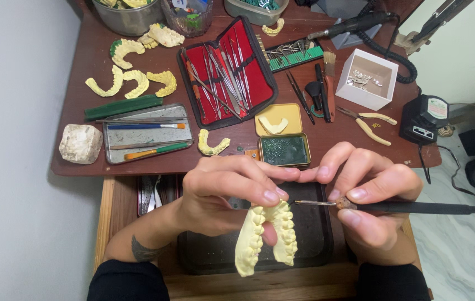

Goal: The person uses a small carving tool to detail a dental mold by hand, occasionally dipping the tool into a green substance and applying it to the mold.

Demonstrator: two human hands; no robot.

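My left hand (pixel 223 195) grips a pale yellow plaster dental cast (pixel 265 237), a horseshoe arch of teeth that hangs down toward me. My right hand (pixel 368 203) pinches a thin black-handled tool (pixel 415 208) like a pen. Its fine metal tip (pixel 307 203) points left and touches the cast near its top edge. The forefingers of both hands meet above the cast. Below the hands lies a dark tray (pixel 315 245) on a pulled-out wooden shelf.
On the brown desk (pixel 338 145) stand an open red case of metal instruments (pixel 226 72), a small tin of green material (pixel 283 150), a metal tray with brushes (pixel 145 134), several loose yellow casts (pixel 137 81), a white box (pixel 366 79), pliers (pixel 371 125) and a white stone lump (pixel 80 143).
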